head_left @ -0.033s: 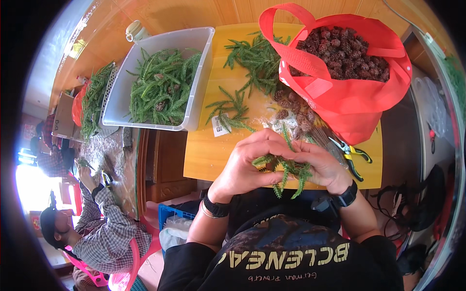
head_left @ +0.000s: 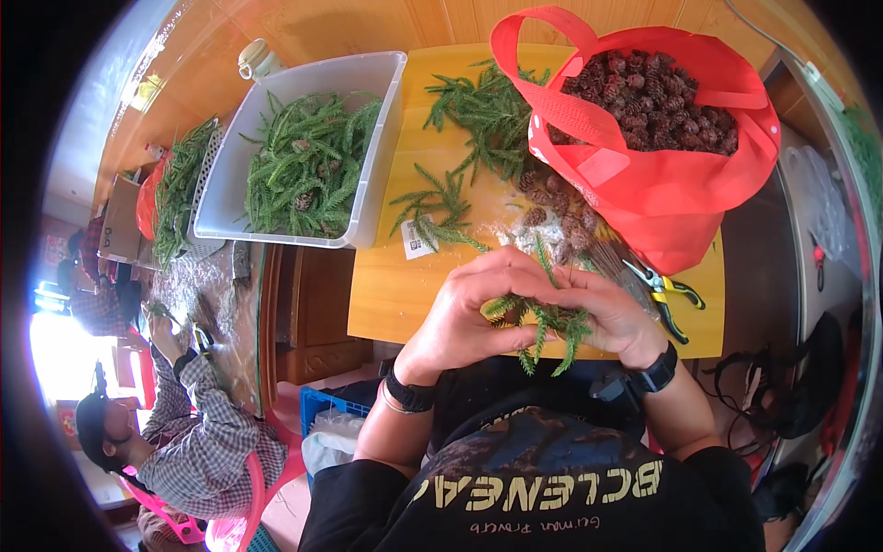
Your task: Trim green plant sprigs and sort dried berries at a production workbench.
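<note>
Above my lap, at the front edge of the yellow table, both hands hold a green artificial pine sprig. My left hand is closed round its left side, thumb and fingers meeting on it. My right hand pinches it from the other side, and several needle tips hang below the fingers. Something brownish, perhaps a pine cone, shows partly among the needles inside my left hand; the fingers hide most of it. Loose pine cones and a small pine sprig lie just beyond my hands.
A clear plastic bin holds pine sprigs and some cones. More sprigs lie beside a red bag full of cones. Yellow-black pliers and thin wires lie right. At left, a person in a checked shirt works at another table.
</note>
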A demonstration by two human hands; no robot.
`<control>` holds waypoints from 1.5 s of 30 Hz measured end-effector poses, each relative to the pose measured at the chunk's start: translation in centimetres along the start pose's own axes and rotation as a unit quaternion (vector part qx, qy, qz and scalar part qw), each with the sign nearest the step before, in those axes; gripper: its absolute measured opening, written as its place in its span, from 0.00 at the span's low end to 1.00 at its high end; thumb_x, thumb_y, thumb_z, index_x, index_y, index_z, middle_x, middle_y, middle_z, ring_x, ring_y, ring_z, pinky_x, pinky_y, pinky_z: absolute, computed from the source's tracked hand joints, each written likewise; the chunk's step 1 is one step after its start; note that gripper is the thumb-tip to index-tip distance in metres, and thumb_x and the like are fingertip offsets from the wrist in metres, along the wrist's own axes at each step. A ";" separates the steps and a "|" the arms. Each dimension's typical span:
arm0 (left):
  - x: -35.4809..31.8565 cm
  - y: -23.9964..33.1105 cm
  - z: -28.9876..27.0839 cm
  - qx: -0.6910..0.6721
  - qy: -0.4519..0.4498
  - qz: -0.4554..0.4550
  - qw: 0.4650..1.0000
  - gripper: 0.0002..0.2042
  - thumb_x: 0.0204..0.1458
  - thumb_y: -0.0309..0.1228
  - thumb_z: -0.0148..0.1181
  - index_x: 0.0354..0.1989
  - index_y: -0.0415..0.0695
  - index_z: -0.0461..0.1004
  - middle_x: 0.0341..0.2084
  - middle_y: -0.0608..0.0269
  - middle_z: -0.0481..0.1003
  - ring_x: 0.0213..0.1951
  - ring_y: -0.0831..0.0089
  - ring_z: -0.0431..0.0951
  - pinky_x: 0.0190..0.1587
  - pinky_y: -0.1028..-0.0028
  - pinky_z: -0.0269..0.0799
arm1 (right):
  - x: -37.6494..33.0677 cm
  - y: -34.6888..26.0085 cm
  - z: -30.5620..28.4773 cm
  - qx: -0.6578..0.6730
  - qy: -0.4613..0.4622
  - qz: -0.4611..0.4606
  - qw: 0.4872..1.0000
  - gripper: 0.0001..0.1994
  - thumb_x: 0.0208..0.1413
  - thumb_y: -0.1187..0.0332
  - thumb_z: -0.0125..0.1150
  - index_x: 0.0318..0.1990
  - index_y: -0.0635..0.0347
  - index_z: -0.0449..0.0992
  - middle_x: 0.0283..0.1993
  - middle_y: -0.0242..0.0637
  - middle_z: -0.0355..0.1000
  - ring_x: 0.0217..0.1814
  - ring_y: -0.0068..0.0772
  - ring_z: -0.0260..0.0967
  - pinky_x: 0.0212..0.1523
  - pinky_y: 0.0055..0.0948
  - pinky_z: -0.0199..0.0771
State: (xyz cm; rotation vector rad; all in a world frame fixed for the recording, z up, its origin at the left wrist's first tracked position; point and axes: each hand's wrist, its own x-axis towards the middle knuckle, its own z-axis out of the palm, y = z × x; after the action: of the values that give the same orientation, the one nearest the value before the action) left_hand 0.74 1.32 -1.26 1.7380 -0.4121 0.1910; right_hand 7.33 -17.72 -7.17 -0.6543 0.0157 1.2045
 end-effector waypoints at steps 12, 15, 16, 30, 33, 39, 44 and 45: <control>-1.3 -0.9 0.5 -0.179 0.133 -0.127 0.966 0.05 0.51 0.22 0.58 0.36 0.39 0.75 0.31 0.65 0.74 0.33 0.81 0.75 0.30 0.83 0.69 | -2.1 -0.4 1.7 -0.314 0.160 -0.268 0.897 0.04 0.60 0.70 0.48 0.37 0.58 0.62 0.44 0.35 0.66 0.32 0.13 0.60 0.33 0.13 0.61; -1.3 -0.7 0.7 -0.189 0.126 -0.156 0.961 0.06 0.53 0.23 0.56 0.39 0.37 0.73 0.31 0.65 0.74 0.30 0.81 0.76 0.29 0.85 0.69 | -3.3 -0.5 2.8 -0.440 0.164 -0.420 0.776 0.08 0.58 0.72 0.52 0.34 0.56 0.58 0.49 0.39 0.63 0.30 0.12 0.55 0.31 0.13 0.57; -1.2 -0.6 0.9 -0.182 0.118 -0.170 0.961 0.07 0.53 0.23 0.56 0.40 0.37 0.73 0.31 0.64 0.74 0.31 0.81 0.76 0.29 0.84 0.69 | -3.8 -0.7 3.7 -0.427 0.154 -0.421 0.786 0.15 0.51 0.73 0.61 0.34 0.56 0.56 0.51 0.40 0.61 0.30 0.12 0.53 0.29 0.13 0.55; -1.4 -0.6 0.7 -0.260 0.058 -0.239 0.934 0.09 0.54 0.21 0.51 0.43 0.37 0.69 0.27 0.65 0.72 0.27 0.82 0.74 0.27 0.84 0.68 | -3.1 -1.1 6.1 -0.646 0.173 -0.368 0.646 0.11 0.46 0.81 0.58 0.30 0.62 0.60 0.32 0.34 0.69 0.26 0.12 0.55 0.25 0.14 0.58; -1.4 -0.7 0.6 -0.295 0.062 -0.238 0.923 0.08 0.54 0.22 0.51 0.42 0.38 0.69 0.28 0.65 0.73 0.26 0.82 0.74 0.26 0.84 0.67 | -3.2 -1.2 6.3 -0.633 0.176 -0.350 0.667 0.11 0.46 0.81 0.57 0.29 0.62 0.59 0.31 0.35 0.69 0.26 0.13 0.56 0.25 0.15 0.59; -1.6 -1.0 0.6 -0.311 0.033 -0.229 0.922 0.09 0.52 0.20 0.52 0.42 0.39 0.69 0.28 0.67 0.72 0.26 0.84 0.72 0.28 0.85 0.66 | -3.2 -1.5 6.3 -0.615 0.194 -0.320 0.694 0.12 0.45 0.80 0.59 0.28 0.61 0.59 0.27 0.33 0.67 0.28 0.15 0.59 0.26 0.18 0.60; -1.3 -0.7 1.2 -0.280 0.060 -0.226 0.931 0.12 0.46 0.15 0.57 0.40 0.40 0.69 0.30 0.71 0.71 0.29 0.88 0.70 0.31 0.85 0.66 | -3.0 -1.9 6.3 -0.643 0.187 -0.325 0.667 0.14 0.42 0.78 0.63 0.28 0.61 0.59 0.25 0.32 0.64 0.27 0.18 0.59 0.27 0.20 0.61; -1.3 -0.9 1.4 -0.280 0.060 -0.227 0.931 0.12 0.46 0.15 0.57 0.40 0.40 0.69 0.30 0.71 0.71 0.29 0.88 0.70 0.31 0.85 0.66 | -3.0 -1.9 6.4 -0.649 0.192 -0.309 0.668 0.15 0.41 0.78 0.64 0.28 0.61 0.60 0.25 0.32 0.63 0.27 0.20 0.59 0.28 0.21 0.61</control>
State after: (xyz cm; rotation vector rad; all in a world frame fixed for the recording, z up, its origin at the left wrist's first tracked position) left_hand -0.25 0.36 -2.82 1.2040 0.0397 -0.1454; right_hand 5.74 -17.62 0.00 -1.9745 -0.7312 0.1911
